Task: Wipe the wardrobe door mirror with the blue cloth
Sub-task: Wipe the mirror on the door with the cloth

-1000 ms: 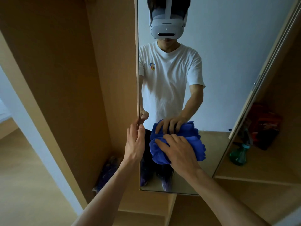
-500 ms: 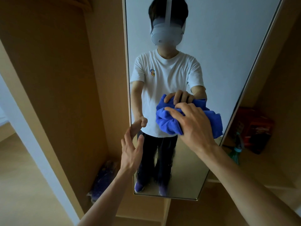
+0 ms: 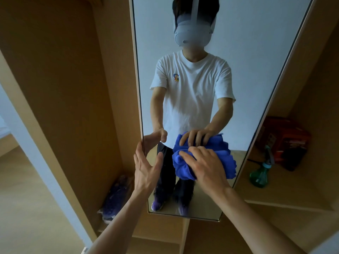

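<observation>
Fingers point(image 3: 186, 154) of the right hand point(image 3: 205, 166) curl over the bunched blue cloth point(image 3: 182, 167), pressing it against the lower part of the wardrobe door mirror point(image 3: 247, 70). The cloth lies under the palm and bulges out on both sides. The left hand point(image 3: 146, 169) is spread at the mirror's left edge, just beside the cloth. A green spray bottle point(image 3: 260, 176) stands on the shelf point(image 3: 297, 191) to the right.

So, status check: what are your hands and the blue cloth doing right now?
Left hand open at the mirror door's left edge. Right hand grips bunched blue cloth, pressed low on the mirror. Nothing in the way.
</observation>
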Tool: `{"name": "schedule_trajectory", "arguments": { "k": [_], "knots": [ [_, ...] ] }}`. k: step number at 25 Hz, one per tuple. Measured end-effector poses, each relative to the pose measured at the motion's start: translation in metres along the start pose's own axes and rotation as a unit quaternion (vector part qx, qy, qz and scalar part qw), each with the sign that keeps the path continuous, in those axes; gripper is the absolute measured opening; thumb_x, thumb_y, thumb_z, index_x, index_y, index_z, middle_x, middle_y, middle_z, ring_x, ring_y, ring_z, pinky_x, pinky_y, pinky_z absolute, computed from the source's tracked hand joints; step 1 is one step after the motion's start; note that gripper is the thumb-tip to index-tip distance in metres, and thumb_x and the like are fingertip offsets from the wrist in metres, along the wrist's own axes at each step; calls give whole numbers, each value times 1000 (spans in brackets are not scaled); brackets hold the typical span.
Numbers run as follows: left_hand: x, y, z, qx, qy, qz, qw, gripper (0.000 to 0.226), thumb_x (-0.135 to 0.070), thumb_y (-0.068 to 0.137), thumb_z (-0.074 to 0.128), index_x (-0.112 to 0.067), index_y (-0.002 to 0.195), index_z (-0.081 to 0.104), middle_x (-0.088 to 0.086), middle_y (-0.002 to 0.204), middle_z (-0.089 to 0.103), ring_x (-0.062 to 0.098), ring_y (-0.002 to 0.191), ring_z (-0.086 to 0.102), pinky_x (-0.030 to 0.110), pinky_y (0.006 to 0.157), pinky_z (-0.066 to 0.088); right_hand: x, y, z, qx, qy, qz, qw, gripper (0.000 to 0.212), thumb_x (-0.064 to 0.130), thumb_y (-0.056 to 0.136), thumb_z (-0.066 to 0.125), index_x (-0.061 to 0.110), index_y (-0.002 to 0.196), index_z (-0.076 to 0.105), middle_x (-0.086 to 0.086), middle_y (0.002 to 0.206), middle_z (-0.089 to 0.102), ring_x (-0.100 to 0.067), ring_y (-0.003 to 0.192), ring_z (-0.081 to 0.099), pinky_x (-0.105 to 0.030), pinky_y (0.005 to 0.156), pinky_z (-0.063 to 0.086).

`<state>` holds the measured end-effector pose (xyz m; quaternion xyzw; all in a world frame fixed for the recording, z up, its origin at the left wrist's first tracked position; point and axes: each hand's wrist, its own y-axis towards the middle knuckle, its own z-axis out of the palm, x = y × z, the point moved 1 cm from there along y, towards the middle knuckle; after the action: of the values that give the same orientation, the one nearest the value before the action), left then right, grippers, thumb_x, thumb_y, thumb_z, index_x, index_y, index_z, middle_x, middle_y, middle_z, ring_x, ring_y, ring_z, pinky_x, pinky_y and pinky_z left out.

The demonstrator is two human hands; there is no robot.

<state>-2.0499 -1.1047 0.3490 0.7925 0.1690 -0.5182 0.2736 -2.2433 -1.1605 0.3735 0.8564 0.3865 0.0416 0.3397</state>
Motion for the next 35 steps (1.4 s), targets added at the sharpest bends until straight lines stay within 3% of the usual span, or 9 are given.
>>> {"name": "schedule_trajectory", "arguments": {
  "k": [7, 10, 14, 20, 24, 29, 35],
  "knots": [
    [-2, -7, 3, -4, 4, -3, 1000, 94, -61, 85, 52, -35, 160, 3, -2, 168, 17, 17, 149, 30, 30, 102, 33, -11, -8, -4, 21, 0, 1, 1000, 52, 17, 83, 75, 21, 132, 60, -3, 111, 63, -23, 91, 58, -36, 77, 48],
    [-6, -7, 6, -1, 1, -24, 1000, 97, -60, 85, 56, -35, 160, -1, 0, 170, 13, 23, 151, 28, 44, 112, 37, -28, 2, -26, -8, 3, 13, 1000, 46, 16, 87, 66, 20, 132, 61, -5, 108, 61, -25, 90, 56, -38, 76, 45],
    [-15, -5, 14, -15, 9, -48, 999, 97, -52, 92, 63, -29, 161, -2, 6, 168, 12, 31, 148, 31, 51, 108, 41, -51, 22, -64, -62, -19, 19, 998, 43, 16, 89, 62, 19, 132, 61, -6, 108, 60, -28, 92, 56, -40, 76, 41],
    [-11, -5, 19, -37, 37, -52, 997, 95, -46, 94, 63, -27, 161, -2, 10, 166, 15, 35, 146, 33, 51, 102, 43, -69, 33, -87, -108, -29, 17, 994, 43, 20, 91, 55, 18, 133, 60, -6, 109, 60, -29, 93, 57, -42, 76, 42],
    [-6, -6, 19, -49, 54, -42, 996, 94, -45, 94, 62, -28, 161, -1, 9, 166, 16, 33, 145, 35, 49, 99, 44, -65, 9, -58, -77, -23, 10, 997, 41, 20, 92, 60, 20, 133, 59, -3, 112, 60, -27, 97, 57, -41, 79, 44],
    [-4, -6, 21, -55, 61, -41, 996, 94, -44, 95, 63, -30, 161, -2, 8, 166, 17, 33, 144, 37, 48, 95, 46, -60, -33, -18, 13, -3, 3, 1000, 43, 22, 92, 49, 21, 134, 58, -2, 117, 61, -25, 102, 57, -39, 84, 46],
    [-3, -6, 18, -40, 60, -42, 997, 95, -43, 95, 63, -32, 160, -4, 7, 168, 13, 34, 145, 37, 41, 86, 43, -59, -40, -19, 44, 5, 0, 999, 43, 17, 89, 61, 21, 132, 61, -3, 116, 64, -25, 97, 59, -39, 81, 47]
  ]
}}
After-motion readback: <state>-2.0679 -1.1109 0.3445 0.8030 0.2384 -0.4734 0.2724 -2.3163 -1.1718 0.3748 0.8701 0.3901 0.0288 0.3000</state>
